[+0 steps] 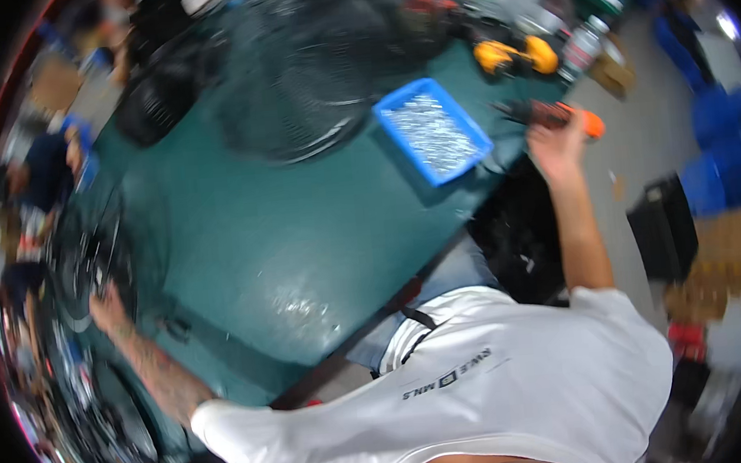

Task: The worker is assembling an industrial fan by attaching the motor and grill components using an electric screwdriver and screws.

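My right hand (558, 149) is closed around a power drill (544, 113) with a dark body and an orange end. The drill is at the table's right edge, its bit toward the blue tray. Far to the left, my left hand (110, 311) has its fingers closed at the edge of a round black wire guard (84, 245), like that of a fan; motion smears the fingertips. A blue tray (403, 146) full of thin silvery metal pieces, too blurred to name, lies on the table near my right hand.
The green table (240, 233) spans the middle. Stacked round black mesh guards (289, 81) cover its far side. Yellow-and-black tools (505, 57) and a clear bottle (584, 45) stand at the far right. Other people (39, 170) work at left; blue bins (720, 143) and cartons (721, 265) are right.
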Available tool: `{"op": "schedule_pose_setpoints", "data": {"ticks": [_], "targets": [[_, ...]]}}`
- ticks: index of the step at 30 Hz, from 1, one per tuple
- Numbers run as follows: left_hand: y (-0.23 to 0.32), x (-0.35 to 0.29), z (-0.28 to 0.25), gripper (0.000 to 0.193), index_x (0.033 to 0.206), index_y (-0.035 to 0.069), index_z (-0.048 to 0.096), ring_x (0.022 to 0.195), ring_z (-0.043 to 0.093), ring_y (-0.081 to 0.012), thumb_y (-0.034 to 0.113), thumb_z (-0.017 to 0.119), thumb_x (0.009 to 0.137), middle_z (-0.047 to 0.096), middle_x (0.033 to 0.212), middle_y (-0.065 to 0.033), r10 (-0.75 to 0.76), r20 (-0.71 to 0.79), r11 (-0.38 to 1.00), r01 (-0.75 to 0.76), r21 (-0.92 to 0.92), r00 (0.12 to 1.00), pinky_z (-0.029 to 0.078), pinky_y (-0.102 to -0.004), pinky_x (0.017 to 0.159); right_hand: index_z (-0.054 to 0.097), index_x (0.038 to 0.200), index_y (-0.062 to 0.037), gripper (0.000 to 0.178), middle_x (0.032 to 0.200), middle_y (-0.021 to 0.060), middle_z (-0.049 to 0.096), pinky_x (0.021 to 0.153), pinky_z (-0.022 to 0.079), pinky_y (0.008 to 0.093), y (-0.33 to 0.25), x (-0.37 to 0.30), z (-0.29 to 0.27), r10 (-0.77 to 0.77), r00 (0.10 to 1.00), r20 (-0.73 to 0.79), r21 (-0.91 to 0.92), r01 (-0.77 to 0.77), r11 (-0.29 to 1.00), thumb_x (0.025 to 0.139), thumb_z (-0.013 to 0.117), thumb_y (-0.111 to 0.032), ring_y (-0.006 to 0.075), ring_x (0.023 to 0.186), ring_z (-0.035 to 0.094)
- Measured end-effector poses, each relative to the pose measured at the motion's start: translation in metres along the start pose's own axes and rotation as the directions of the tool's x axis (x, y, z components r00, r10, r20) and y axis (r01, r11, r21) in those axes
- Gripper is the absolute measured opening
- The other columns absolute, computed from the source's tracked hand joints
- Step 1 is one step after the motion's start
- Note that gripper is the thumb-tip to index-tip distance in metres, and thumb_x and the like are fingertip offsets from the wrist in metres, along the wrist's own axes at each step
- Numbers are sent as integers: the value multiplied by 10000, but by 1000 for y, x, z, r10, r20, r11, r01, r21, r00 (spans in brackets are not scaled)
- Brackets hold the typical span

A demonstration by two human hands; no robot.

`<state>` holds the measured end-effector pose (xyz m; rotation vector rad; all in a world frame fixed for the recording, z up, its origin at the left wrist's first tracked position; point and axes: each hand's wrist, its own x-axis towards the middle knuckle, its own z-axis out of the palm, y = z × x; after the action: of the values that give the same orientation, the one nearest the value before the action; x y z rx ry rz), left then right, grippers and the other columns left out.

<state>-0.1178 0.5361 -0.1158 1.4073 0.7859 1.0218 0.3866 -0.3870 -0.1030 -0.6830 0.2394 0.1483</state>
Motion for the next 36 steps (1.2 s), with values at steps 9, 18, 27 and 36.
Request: {"op": "schedule_pose_setpoints", "data": {"ticks": [9, 18, 27, 36], "targets": [[45, -9, -11, 571, 1275, -145, 452, 974, 680, -383, 285, 621, 942, 607, 1214, -256, -378, -212, 923, 348, -166, 901, 630, -428, 837, 538, 1164, -53, 432, 1150, 226, 626, 756, 593, 370, 66, 51, 15, 128, 985, -119, 21, -126, 992, 931, 695, -381, 305, 937, 687], [59, -12, 23, 988, 1313, -154, 399, 1091, 629, -499, 580, 768, 764, 505, 1352, -343, 452, -688, 469, 505, 725, 568, 576, -553, 886, 679, 1202, 4, 527, 1078, 136, 751, 629, 559, 260, -28, 27, -62, 462, 787, 409, -503, -228, 834, 1024, 525, -467, 140, 691, 697], [87, -185, 239, 781, 1469, -97, 346, 1287, 500, -439, 394, 683, 965, 451, 1413, -340, 571, 447, -320, -315, 893, 689, 491, -538, 971, 705, 1089, -74, 331, 909, 60, 728, 735, 565, 306, -13, 7, -308, 408, 833, -372, -583, -552, 595, 941, 639, -363, 174, 791, 703], [21, -515, 521, 917, 1505, -41, 370, 1465, 303, -473, 325, 824, 798, 325, 1567, -296, -129, 876, 433, -768, 471, 465, 257, -589, 1174, 678, 1115, -54, 393, 955, 103, 705, 713, 597, 401, 220, 76, -454, 204, 639, -742, -615, -770, 172, 901, 640, -381, 240, 776, 689]]}}
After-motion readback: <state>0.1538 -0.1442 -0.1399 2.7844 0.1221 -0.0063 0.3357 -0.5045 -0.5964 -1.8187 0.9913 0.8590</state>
